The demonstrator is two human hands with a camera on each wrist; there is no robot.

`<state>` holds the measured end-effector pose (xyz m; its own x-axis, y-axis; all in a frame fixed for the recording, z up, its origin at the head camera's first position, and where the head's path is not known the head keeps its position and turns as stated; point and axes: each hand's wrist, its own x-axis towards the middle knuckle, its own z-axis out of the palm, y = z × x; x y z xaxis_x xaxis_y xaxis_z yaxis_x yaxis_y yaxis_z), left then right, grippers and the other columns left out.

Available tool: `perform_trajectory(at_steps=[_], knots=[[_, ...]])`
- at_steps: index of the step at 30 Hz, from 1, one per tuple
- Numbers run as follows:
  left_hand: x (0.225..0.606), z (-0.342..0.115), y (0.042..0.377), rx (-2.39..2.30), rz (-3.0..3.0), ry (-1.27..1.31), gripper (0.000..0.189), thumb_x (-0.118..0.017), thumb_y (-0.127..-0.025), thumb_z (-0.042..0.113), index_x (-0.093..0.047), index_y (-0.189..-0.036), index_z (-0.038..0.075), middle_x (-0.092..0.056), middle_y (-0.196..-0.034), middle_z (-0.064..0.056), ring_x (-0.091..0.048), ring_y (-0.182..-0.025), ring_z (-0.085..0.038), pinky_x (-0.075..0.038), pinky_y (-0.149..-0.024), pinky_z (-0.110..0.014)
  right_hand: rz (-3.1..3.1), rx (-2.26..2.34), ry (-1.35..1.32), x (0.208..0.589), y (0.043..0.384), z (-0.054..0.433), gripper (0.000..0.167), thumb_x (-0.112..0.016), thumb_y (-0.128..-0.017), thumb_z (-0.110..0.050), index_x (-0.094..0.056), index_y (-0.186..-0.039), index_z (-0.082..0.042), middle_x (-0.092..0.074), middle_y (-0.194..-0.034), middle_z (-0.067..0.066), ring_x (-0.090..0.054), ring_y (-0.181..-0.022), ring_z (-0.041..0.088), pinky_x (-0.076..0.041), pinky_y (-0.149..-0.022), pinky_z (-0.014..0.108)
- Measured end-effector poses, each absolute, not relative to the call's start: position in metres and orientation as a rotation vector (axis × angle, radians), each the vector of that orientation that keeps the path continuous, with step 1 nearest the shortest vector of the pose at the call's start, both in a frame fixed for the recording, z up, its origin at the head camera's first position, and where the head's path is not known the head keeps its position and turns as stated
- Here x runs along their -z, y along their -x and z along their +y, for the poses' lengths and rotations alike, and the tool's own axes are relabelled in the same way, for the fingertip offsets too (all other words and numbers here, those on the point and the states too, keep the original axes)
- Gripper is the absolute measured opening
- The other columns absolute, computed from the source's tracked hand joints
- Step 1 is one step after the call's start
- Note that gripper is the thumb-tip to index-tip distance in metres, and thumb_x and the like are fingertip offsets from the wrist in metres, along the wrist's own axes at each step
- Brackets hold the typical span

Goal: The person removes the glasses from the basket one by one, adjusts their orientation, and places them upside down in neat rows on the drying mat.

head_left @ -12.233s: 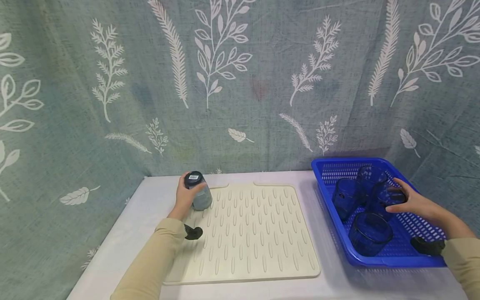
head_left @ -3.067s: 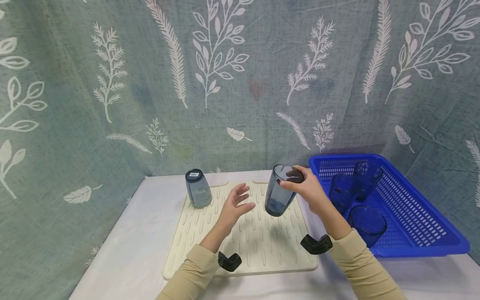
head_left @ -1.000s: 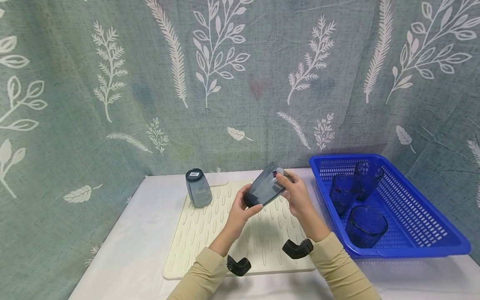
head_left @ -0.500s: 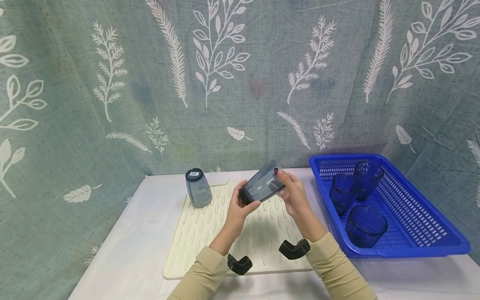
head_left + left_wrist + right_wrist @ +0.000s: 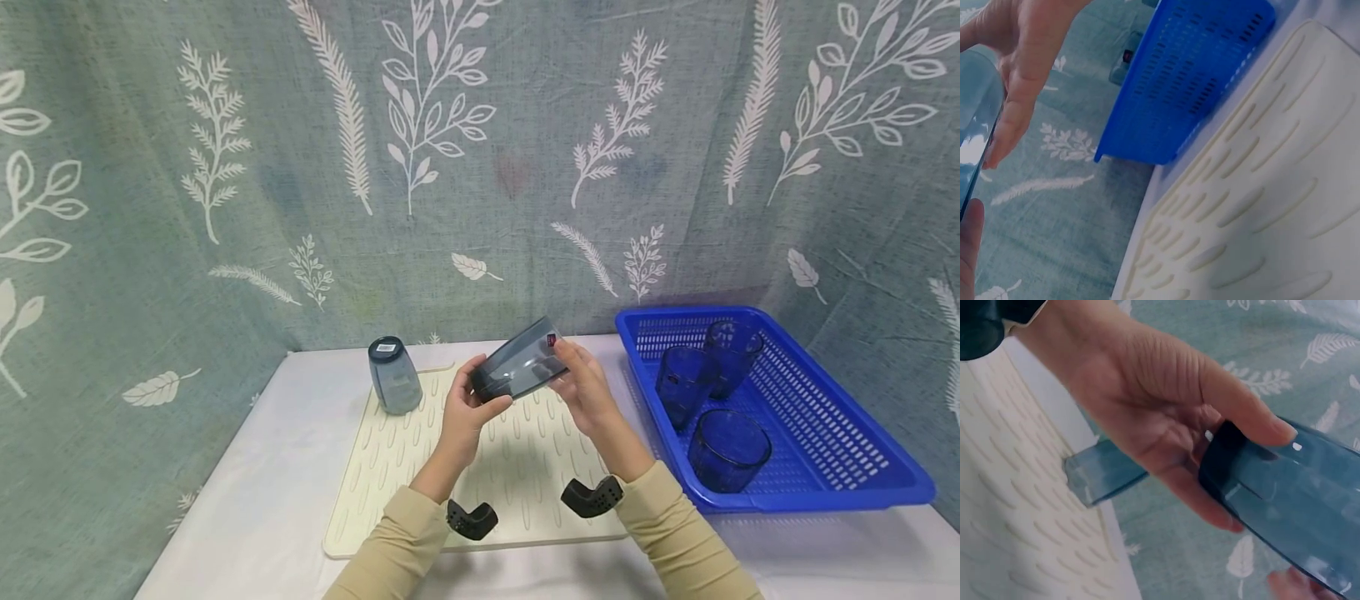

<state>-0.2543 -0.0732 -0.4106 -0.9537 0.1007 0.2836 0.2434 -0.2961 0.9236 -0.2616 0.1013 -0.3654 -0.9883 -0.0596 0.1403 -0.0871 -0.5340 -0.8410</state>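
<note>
A smoky blue drinking glass (image 5: 521, 362) with a small red label near its rim is held tilted in the air by both hands. My left hand (image 5: 460, 421) grips its dark base at the lower left; the right wrist view shows this left hand (image 5: 972, 250) (image 5: 1166, 406) with thumb and fingers around the base. My right hand (image 5: 588, 392) holds the rim end, thumb beside the label. Beneath them lies a cream ridged drying mat (image 5: 517, 492). A second glass (image 5: 396, 383) stands upside down at the mat's back left corner, apart from the hands.
At the right sits a blue perforated basket (image 5: 825, 502). Inside it are a tall glass (image 5: 681, 392), another glass (image 5: 733, 354) behind, and a wide low glass (image 5: 727, 454) in front. A patterned curtain (image 5: 480, 167) hangs behind the white table (image 5: 255, 467).
My left hand has let go of the upside-down glass. My right hand has lifted a glass from the basket. The left hand has gripped its base, and the glass now lies flatter and slightly further left.
</note>
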Motion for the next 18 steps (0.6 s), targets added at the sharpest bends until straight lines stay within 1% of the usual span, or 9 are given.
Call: perform_trajectory(at_steps=[2,5,7,9,11,12,14,15,18], knots=[[0.410,-0.076,0.255,2.417,-1.809,0.452,0.076,-0.075,-0.072,0.003,-0.035,-0.137,0.005,-0.039,-0.131,-0.013,-0.049,-0.110,-0.015,-0.048,-0.084,-0.019,-1.601,-2.703,-0.257,0.365,0.262,0.104,0.026,-0.055,-0.088,-0.021,-0.047,-0.105,-0.003,-0.062,-0.085,-0.004,-0.061,-0.081,0.009,-0.043,-0.090,0.042],[0.408,-0.081,0.256,2.416,-1.807,0.459,0.076,-0.075,-0.072,0.001,-0.036,-0.136,0.006,-0.041,-0.128,-0.011,-0.051,-0.108,-0.013,-0.048,-0.083,-0.019,-1.760,-2.656,-0.287,0.365,0.262,0.109,0.038,-0.055,-0.087,-0.023,-0.044,-0.114,0.002,-0.062,-0.086,-0.005,-0.060,-0.085,0.009,-0.039,-0.097,0.051],[0.407,-0.084,0.257,2.418,-1.801,0.462,0.076,-0.074,-0.071,-0.001,-0.036,-0.136,0.004,-0.042,-0.125,-0.011,-0.052,-0.106,-0.012,-0.049,-0.083,-0.019,-1.855,-2.635,-0.307,0.365,0.262,0.112,0.049,-0.054,-0.087,-0.025,-0.039,-0.121,0.007,-0.060,-0.091,-0.002,-0.058,-0.092,0.013,-0.036,-0.099,0.054],[0.406,-0.087,0.257,2.424,-1.796,0.462,0.076,-0.074,-0.070,-0.003,-0.036,-0.135,0.002,-0.043,-0.122,-0.010,-0.054,-0.104,-0.011,-0.050,-0.082,-0.020,-1.929,-2.625,-0.317,0.366,0.262,0.114,0.060,-0.055,-0.086,-0.028,-0.032,-0.127,0.010,-0.057,-0.103,0.006,-0.055,-0.104,0.021,-0.034,-0.100,0.055],[0.404,-0.090,0.258,2.428,-1.791,0.460,0.076,-0.073,-0.069,-0.005,-0.036,-0.135,0.001,-0.045,-0.118,-0.009,-0.055,-0.102,-0.011,-0.050,-0.081,-0.020,-1.993,-2.617,-0.336,0.366,0.262,0.117,0.070,-0.056,-0.086,-0.030,-0.025,-0.133,0.012,-0.049,-0.119,0.017,-0.046,-0.118,0.031,-0.033,-0.101,0.054],[0.403,-0.091,0.258,2.429,-1.789,0.457,0.075,-0.072,-0.069,-0.007,-0.036,-0.134,0.001,-0.046,-0.117,-0.008,-0.055,-0.101,-0.011,-0.050,-0.080,-0.020,-2.013,-2.617,-0.344,0.366,0.262,0.118,0.074,-0.056,-0.086,-0.030,-0.021,-0.135,0.012,-0.043,-0.126,0.022,-0.039,-0.124,0.035,-0.032,-0.102,0.054],[0.401,-0.093,0.259,2.436,-1.779,0.454,0.075,-0.071,-0.069,-0.009,-0.036,-0.134,0.000,-0.047,-0.115,-0.007,-0.056,-0.101,-0.011,-0.050,-0.080,-0.020,-2.058,-2.611,-0.372,0.366,0.262,0.119,0.077,-0.055,-0.086,-0.031,-0.016,-0.137,0.012,-0.032,-0.135,0.030,-0.028,-0.130,0.040,-0.032,-0.103,0.054],[0.400,-0.094,0.259,2.442,-1.767,0.454,0.074,-0.070,-0.069,-0.010,-0.035,-0.134,-0.001,-0.047,-0.115,-0.006,-0.056,-0.101,-0.011,-0.050,-0.080,-0.020,-2.078,-2.610,-0.386,0.366,0.262,0.120,0.078,-0.055,-0.086,-0.030,-0.014,-0.138,0.013,-0.026,-0.138,0.031,-0.024,-0.132,0.040,-0.031,-0.103,0.054],[0.397,-0.097,0.260,2.462,-1.726,0.458,0.076,-0.071,-0.069,-0.009,-0.034,-0.135,-0.001,-0.048,-0.115,-0.006,-0.056,-0.101,-0.011,-0.050,-0.080,-0.021,-2.123,-2.612,-0.405,0.368,0.262,0.123,0.078,-0.055,-0.087,-0.027,-0.012,-0.138,0.013,-0.018,-0.142,0.032,-0.016,-0.135,0.040,-0.030,-0.103,0.055]])
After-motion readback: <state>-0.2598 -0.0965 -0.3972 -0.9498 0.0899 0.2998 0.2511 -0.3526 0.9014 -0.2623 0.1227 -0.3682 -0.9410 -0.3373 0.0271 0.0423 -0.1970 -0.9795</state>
